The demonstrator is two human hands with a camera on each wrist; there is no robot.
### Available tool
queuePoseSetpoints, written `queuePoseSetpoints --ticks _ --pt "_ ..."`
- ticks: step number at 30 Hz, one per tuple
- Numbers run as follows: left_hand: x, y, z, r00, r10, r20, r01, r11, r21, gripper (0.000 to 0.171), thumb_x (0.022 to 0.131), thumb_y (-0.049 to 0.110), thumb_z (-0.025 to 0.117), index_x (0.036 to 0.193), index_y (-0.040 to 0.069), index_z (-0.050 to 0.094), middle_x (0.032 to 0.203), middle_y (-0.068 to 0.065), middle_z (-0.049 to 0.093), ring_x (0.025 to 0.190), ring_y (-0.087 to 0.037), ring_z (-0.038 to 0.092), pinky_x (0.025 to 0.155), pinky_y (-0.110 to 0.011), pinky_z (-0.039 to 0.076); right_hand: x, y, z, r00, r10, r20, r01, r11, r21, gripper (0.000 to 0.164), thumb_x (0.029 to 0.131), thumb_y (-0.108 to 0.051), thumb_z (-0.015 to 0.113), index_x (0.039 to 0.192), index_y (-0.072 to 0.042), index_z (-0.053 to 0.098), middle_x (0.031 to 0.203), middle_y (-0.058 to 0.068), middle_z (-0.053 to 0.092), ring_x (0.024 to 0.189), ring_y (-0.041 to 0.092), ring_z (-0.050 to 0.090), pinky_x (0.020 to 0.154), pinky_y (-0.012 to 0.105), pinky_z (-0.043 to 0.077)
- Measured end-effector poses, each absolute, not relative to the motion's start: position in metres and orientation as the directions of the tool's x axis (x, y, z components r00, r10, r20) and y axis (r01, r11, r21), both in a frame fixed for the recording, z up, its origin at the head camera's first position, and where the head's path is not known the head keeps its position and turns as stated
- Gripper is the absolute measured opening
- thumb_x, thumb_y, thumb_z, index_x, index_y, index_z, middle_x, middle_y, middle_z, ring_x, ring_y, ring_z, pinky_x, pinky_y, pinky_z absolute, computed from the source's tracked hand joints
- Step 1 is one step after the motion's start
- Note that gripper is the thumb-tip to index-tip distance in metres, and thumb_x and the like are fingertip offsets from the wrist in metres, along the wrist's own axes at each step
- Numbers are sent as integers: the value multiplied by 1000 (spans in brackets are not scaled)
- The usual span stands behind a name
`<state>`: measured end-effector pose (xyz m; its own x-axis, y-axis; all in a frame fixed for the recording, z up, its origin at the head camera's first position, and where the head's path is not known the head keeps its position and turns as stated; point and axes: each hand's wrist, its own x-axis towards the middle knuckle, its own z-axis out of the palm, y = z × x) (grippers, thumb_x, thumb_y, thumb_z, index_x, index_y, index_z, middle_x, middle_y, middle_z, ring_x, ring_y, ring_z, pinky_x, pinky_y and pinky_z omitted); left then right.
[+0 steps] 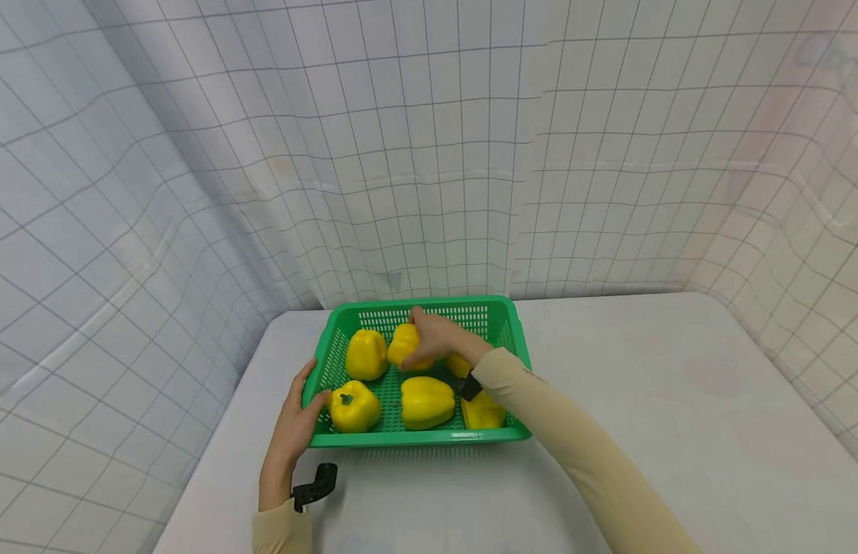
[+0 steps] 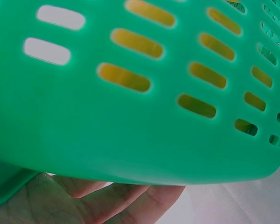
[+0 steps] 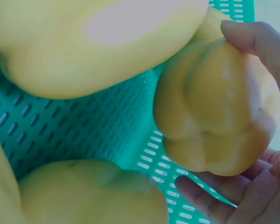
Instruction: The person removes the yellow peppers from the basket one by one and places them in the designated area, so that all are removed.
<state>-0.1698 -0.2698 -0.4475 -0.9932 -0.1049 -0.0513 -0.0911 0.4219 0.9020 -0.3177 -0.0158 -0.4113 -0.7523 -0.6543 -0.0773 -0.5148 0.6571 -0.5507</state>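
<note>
Widely, right grip (image 1: pixel 435 336) spans yellow pepper (image 3: pixel 214 107); left grip (image 1: pixel 297 415) holds basket (image 1: pixel 422 438).

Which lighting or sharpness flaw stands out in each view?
Head: a glint on the near rim of the green basket; left wrist: soft, pale edges on its slots; right wrist: glare washing out part of the pepper at the top.

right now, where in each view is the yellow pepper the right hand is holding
Head: the yellow pepper, in the right hand, sits below the middle, slightly left of centre.
Left wrist: can't tell; only yellow patches show through the green basket.
Right wrist: the yellow pepper is right of centre.
Shared landmark: the green basket, in all three.
</note>
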Motion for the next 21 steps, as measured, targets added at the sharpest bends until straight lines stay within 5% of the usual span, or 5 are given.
queuePoseSetpoints --ticks 16,21 --pt "-169 -268 -445 -992 -107 -62 -100 405 909 62 101 22 44 154 27 13 155 -17 13 123 -37 31 95 -55 27 -315 -18 -411 -769 -639 -12 -523 639 -564 85 71 -50 78 133 -9 36 113 8 57 84 16 54 73 28 45" --pt "-169 -268 -445 -992 -105 -66 -103 410 906 62 101 23 44 154 28 12 154 -18 14 120 -37 34 93 -53 29 -312 -19 -405 -769 -639 10 -526 624 -578 85 70 -50 79 132 -9 36 106 7 59 80 16 55 70 28 46"
